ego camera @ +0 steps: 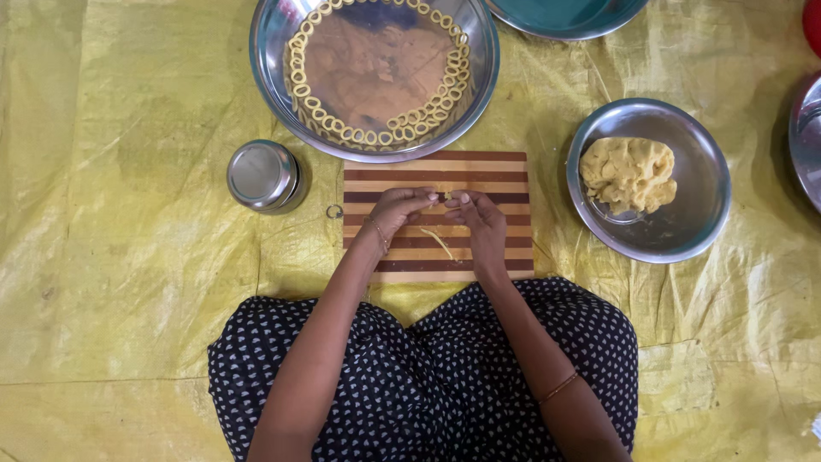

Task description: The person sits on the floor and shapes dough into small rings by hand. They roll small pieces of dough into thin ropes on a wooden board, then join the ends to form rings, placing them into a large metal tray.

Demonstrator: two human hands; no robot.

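Observation:
My left hand (pixel 398 210) and my right hand (pixel 477 218) meet over a striped wooden board (pixel 505 175). Between their fingertips they pinch a small piece of yellow dough (pixel 446 197). A thin rolled dough strand (pixel 440 243) lies on the board just below the hands. Beyond the board stands a large steel bowl (pixel 265 51) with several small dough rings (pixel 299 77) laid around its inner wall. To the right, a steel plate (pixel 701 205) holds a lump of yellow dough (pixel 627 174).
A small steel tumbler (pixel 261 175) stands left of the board, with a tiny metal ring (pixel 333 210) beside it. A yellow sheet (pixel 111 214) covers the floor. A teal-lined vessel (pixel 564 17) sits at the top, another steel rim (pixel 806 137) at the right edge.

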